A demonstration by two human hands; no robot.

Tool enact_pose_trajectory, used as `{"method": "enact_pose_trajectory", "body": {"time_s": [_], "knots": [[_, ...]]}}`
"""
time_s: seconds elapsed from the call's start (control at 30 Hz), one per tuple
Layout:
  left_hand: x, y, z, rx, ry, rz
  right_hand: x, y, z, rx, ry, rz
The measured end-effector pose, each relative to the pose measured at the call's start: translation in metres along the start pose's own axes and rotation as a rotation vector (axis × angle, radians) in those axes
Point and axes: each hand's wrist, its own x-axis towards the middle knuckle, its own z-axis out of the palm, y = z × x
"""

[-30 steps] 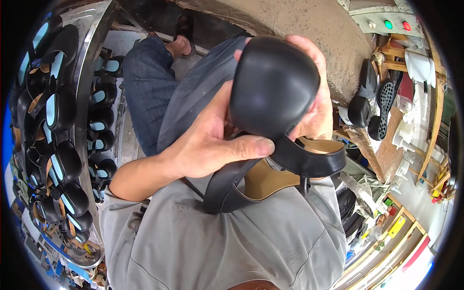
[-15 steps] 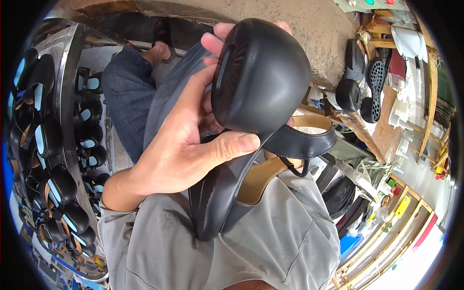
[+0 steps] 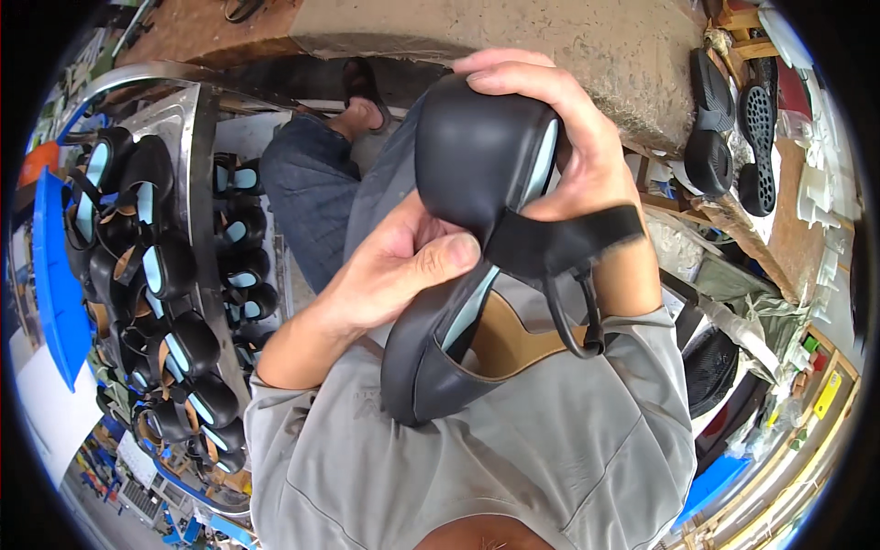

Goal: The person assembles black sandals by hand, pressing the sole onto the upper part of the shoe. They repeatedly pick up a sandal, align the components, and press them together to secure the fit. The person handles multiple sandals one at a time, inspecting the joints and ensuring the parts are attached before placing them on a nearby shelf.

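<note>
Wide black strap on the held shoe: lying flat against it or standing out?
Standing out: the wide strap leaves the black shoe beside the left thumb and crosses in front of the right forearm.

Surface finishes: black shoe and surroundings.
The black shoe (image 3: 477, 151) has a smooth, leather-like upper with a soft sheen; its strap (image 3: 568, 240) appears matt. The tan lining (image 3: 502, 337) is smooth and leather-like. The rack frame (image 3: 203, 183) is bare metal, shiny in places. The blue panel (image 3: 60, 284) looks like smooth plastic. The grey shirt (image 3: 458, 458) is fine cloth with a faint sheen; the trousers (image 3: 307, 188) are matt denim. The brown ledge (image 3: 550, 37) is rough and matt; its material cannot be determined.
</note>
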Motion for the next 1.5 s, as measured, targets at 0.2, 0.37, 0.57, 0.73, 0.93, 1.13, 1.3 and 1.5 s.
{"method": "enact_pose_trajectory", "body": {"time_s": [0.2,0.37,0.57,0.73,0.93,1.13,1.3,1.5], "knots": [[-0.04,0.003,-0.052,-0.373,0.14,0.302,-0.035,-0.005,0.008,0.127,0.615,0.512],[-0.022,0.042,-0.074,0.398,0.813,0.685,-0.095,-0.005,0.081,-0.013,0.614,0.216],[0.002,0.052,-0.083,0.366,0.256,0.527,-0.082,-0.035,0.093,0.77,-0.02,0.611],[0.01,0.046,-0.064,0.237,0.182,0.459,-0.059,-0.036,0.084,0.906,-0.063,0.696],[0.005,0.052,-0.055,0.367,0.295,0.443,-0.05,-0.039,0.079,0.901,-0.106,0.785],[0.006,0.059,-0.051,0.415,0.281,0.408,-0.043,-0.05,0.079,0.776,-0.087,0.716],[-0.004,0.055,-0.036,0.911,0.221,0.594,-0.047,-0.043,0.077,0.911,-0.064,0.62],[-0.014,0.069,-0.047,1.291,0.166,0.458,-0.041,-0.038,0.074,0.811,-0.12,0.603]]}}
